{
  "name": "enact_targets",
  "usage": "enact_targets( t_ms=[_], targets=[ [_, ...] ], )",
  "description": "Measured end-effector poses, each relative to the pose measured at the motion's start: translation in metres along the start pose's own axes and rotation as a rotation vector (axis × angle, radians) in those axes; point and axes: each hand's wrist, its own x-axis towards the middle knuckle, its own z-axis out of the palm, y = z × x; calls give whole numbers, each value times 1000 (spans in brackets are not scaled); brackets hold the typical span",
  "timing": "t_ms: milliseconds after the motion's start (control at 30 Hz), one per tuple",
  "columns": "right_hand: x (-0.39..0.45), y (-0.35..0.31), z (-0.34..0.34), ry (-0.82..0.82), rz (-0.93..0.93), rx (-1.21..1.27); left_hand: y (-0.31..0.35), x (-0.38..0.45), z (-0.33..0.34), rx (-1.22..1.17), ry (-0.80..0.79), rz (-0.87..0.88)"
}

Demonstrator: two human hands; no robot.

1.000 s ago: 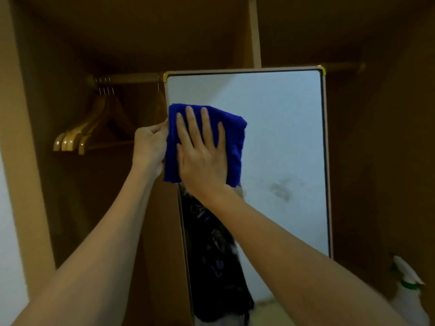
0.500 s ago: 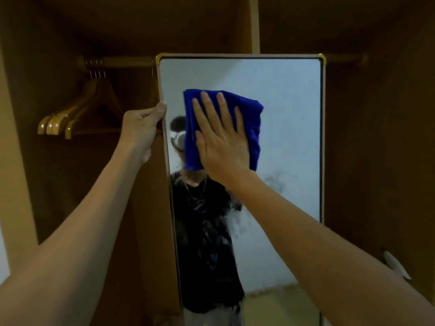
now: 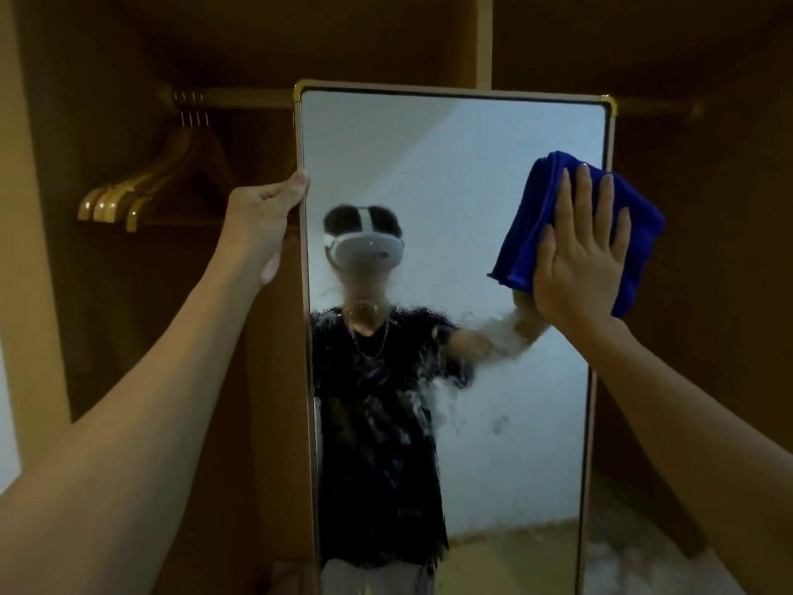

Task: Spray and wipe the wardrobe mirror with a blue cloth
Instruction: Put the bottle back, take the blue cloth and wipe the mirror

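Observation:
A tall mirror (image 3: 472, 173) in a thin frame with gold corners stands inside the open wooden wardrobe. Wet streaks and droplets cover its lower half. My right hand (image 3: 579, 251) lies flat, fingers spread, pressing a folded blue cloth (image 3: 639, 234) against the glass at the mirror's right edge; part of the cloth overhangs the frame. My left hand (image 3: 266, 221) grips the mirror's left edge near the top, thumb on the front of the frame. A person wearing a white headset shows in the reflection.
Several wooden hangers (image 3: 141, 191) hang from the rail (image 3: 223, 96) at upper left. A vertical wooden divider (image 3: 484, 36) rises behind the mirror. Dark wardrobe walls close in left and right. The spray bottle is out of view.
My right hand has slid the blue cloth from the mirror's upper left across to its right edge. The left hand stays on the left edge. The spray bottle at lower right has left the view.

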Motion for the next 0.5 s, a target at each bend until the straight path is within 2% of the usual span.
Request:
enact_targets(
  t_ms=[133,400,500],
  targets=[
    [-6,-32,2,-3,55,36,-4,2,3,-43,33,-13],
    [-17,-184,1,-36,-211,149,3,-7,4,45,35,-3],
    [-23,-227,-1,-51,-217,203,5,-12,4,55,24,2]
  ],
)
